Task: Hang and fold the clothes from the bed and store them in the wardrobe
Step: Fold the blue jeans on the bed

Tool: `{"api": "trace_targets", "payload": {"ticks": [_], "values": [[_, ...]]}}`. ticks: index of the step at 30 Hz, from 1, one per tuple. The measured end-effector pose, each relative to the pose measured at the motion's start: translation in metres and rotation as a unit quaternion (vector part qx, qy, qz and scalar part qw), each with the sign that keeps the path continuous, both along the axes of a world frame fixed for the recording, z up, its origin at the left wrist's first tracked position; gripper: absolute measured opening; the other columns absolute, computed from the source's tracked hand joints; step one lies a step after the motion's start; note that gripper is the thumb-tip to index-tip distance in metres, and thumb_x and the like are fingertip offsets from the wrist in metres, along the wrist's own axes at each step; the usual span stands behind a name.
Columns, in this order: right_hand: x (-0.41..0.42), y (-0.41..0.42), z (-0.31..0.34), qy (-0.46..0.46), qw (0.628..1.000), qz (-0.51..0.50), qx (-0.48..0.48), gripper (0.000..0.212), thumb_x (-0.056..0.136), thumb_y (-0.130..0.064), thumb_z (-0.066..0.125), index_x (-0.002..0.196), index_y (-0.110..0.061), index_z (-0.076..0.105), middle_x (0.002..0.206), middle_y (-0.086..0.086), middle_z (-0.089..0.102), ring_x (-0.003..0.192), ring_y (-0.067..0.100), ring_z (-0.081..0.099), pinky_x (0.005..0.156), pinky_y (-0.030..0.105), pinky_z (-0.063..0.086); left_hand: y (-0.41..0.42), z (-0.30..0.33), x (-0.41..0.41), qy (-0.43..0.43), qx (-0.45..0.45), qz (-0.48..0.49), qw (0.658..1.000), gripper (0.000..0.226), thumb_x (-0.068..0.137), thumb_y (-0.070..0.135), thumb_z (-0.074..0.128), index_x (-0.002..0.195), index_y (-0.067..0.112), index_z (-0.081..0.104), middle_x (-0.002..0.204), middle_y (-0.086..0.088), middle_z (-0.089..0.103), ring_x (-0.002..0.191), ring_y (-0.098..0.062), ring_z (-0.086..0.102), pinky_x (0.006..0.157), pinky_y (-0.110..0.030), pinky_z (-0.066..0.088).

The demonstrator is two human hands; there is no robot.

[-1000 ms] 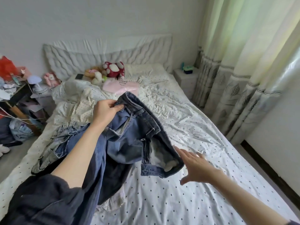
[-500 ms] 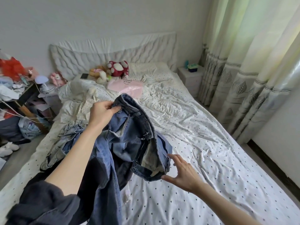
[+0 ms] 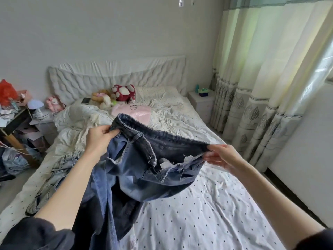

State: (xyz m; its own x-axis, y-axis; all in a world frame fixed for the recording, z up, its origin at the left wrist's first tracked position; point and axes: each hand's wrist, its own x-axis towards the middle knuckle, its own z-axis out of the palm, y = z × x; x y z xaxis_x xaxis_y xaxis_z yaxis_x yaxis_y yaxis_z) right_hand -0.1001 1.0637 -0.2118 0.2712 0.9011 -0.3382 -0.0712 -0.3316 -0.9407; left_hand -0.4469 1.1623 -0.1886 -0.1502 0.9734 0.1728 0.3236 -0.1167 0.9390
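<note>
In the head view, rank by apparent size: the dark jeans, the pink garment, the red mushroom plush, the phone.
1. Dark jeans, though nearest the camera, which inflates them.
2. Pink garment.
3. Red mushroom plush.
4. Phone.

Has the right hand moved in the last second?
Yes. The right hand has come up off the bed and now pinches the waistband of the jeans, opposite the left hand.

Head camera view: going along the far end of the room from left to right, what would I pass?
Red bag → mushroom lamp → pink plush → phone → red-and-white plush → white nightstand → leaf-patterned curtains.
</note>
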Motion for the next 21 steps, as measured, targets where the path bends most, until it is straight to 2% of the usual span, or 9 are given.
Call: {"api": "trace_targets", "payload": {"ticks": [2,4,5,7,9,11,15,18,21], "values": [[0.01,0.008,0.04,0.054,0.996,0.04,0.055,0.013,0.087,-0.001,0.058,0.098,0.004,0.064,0.079,0.016,0.073,0.072,0.021,0.072,0.062,0.026,0.059,0.009,0.022,0.002,-0.02,0.022,0.013,0.999,0.007,0.081,0.005,0.069,0.074,0.006,0.066,0.056,0.006,0.064,0.06,-0.013,0.056,0.06,-0.027,0.045],[0.015,0.014,0.086,0.077,0.982,0.098,0.14,0.025,0.075,0.004,0.062,0.101,0.003,0.064,0.095,0.016,0.072,0.09,0.024,0.071,0.078,0.027,0.057,0.016,0.049,0.002,-0.033,0.052,0.026,0.998,0.011,0.083,0.006,0.067,0.088,-0.003,0.067,0.065,-0.003,0.062,0.068,-0.016,0.052,0.062,-0.029,0.04],[0.015,0.016,0.101,0.049,0.977,0.114,0.171,0.027,0.069,0.005,0.065,0.096,0.0,0.065,0.095,0.014,0.073,0.09,0.023,0.07,0.08,0.026,0.057,0.019,0.058,0.002,-0.046,0.06,0.026,0.997,0.014,0.084,0.006,0.066,0.093,-0.004,0.066,0.073,-0.007,0.062,0.074,-0.017,0.053,0.065,-0.031,0.04],[0.012,0.025,0.137,-0.165,0.958,0.086,0.22,0.025,0.068,0.009,0.07,0.088,-0.005,0.065,0.085,0.008,0.072,0.08,0.02,0.068,0.074,0.022,0.056,0.026,0.089,0.003,-0.058,0.08,0.029,0.995,0.015,0.085,0.008,0.066,0.096,-0.003,0.066,0.079,-0.009,0.063,0.076,-0.018,0.054,0.068,-0.032,0.041],[0.011,0.037,0.163,-0.377,0.896,0.035,0.232,0.018,0.076,0.001,0.072,0.092,-0.002,0.065,0.081,0.004,0.066,0.075,0.019,0.06,0.068,0.024,0.05,0.028,0.119,0.008,-0.053,0.105,0.028,0.993,0.009,0.085,0.01,0.066,0.09,0.003,0.067,0.071,-0.004,0.062,0.065,-0.016,0.054,0.061,-0.03,0.041],[0.015,0.048,0.184,-0.444,0.86,-0.023,0.251,0.017,0.08,-0.009,0.072,0.093,-0.001,0.065,0.082,0.005,0.061,0.079,0.021,0.054,0.069,0.026,0.045,0.029,0.147,0.013,-0.05,0.127,0.018,0.99,0.004,0.084,0.01,0.067,0.08,0.011,0.067,0.069,0.0,0.063,0.063,-0.015,0.055,0.059,-0.029,0.042],[0.024,0.063,0.233,-0.391,0.861,-0.103,0.309,0.023,0.087,-0.013,0.065,0.108,-0.003,0.061,0.108,0.016,0.064,0.101,0.027,0.057,0.09,0.04,0.046,0.033,0.199,0.023,-0.039,0.146,0.002,0.989,0.002,0.085,0.011,0.066,0.084,0.013,0.066,0.072,0.0,0.063,0.069,-0.018,0.057,0.068,-0.031,0.044],[0.025,0.064,0.287,-0.305,0.854,-0.144,0.395,0.016,0.089,-0.012,0.061,0.104,-0.007,0.056,0.102,0.018,0.066,0.095,0.033,0.062,0.087,0.047,0.049,0.032,0.246,0.029,-0.061,0.16,-0.034,0.985,0.011,0.088,0.013,0.063,0.078,0.013,0.065,0.077,-0.007,0.063,0.07,-0.02,0.056,0.068,-0.031,0.046],[0.023,0.053,0.356,-0.226,0.821,-0.198,0.485,0.01,0.087,-0.013,0.062,0.095,-0.016,0.058,0.096,0.014,0.067,0.094,0.034,0.063,0.088,0.05,0.05,0.023,0.305,0.036,-0.103,0.198,-0.061,0.973,0.012,0.09,0.015,0.061,0.079,0.015,0.065,0.075,-0.003,0.063,0.066,-0.015,0.056,0.064,-0.026,0.047]]}}
